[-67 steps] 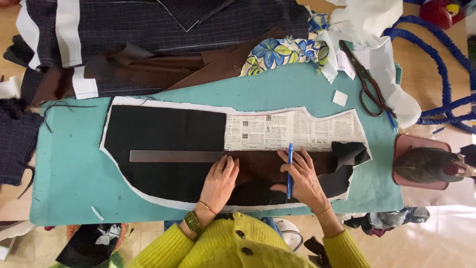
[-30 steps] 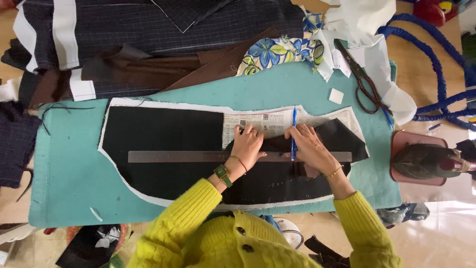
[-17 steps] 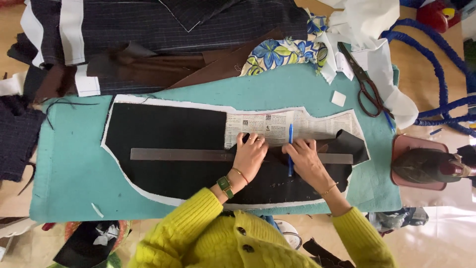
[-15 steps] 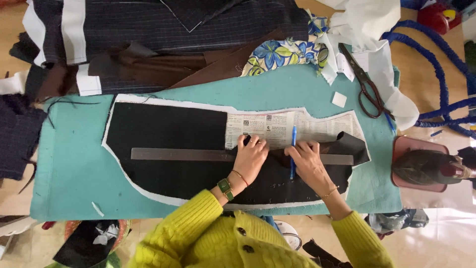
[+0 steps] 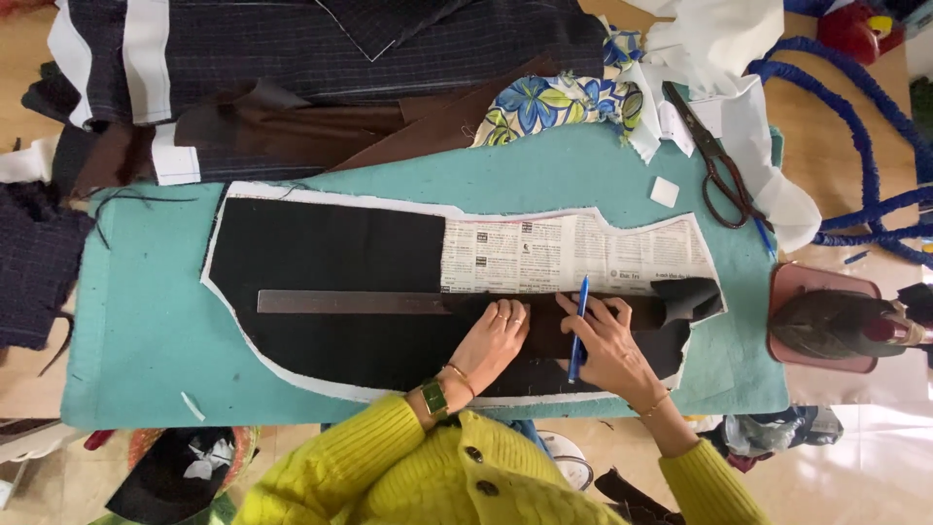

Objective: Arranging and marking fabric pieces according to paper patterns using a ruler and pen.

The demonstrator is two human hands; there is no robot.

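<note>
Teal felt covered the work table (image 5: 146, 321), and on it lay a black fabric panel (image 5: 330, 253) with a white edge, a newspaper pattern piece (image 5: 573, 255) laid over its right part. A long metal ruler (image 5: 360, 302) ran lengthwise across the black fabric panel, just below the newspaper's lower edge. The left hand (image 5: 494, 342) rested flat at the ruler's right end, fingers together and stretched out, their tips pressing on the ruler. The right hand (image 5: 610, 342) sat just beside it, further along the same line, pinching a blue pen (image 5: 578, 326) between thumb and forefinger; the pen stood nearly upright on the picture, its tip near the newspaper's lower edge. Beyond the ruler, at the table's far side, lay dark striped cloth (image 5: 321, 49), brown cloth (image 5: 311, 126) and a flowered scrap (image 5: 544, 107). Scissors (image 5: 714, 160) lay to the right of the newspaper, and an iron (image 5: 841, 326) sat on a pink stand (image 5: 826, 292) off the table's right end.
</note>
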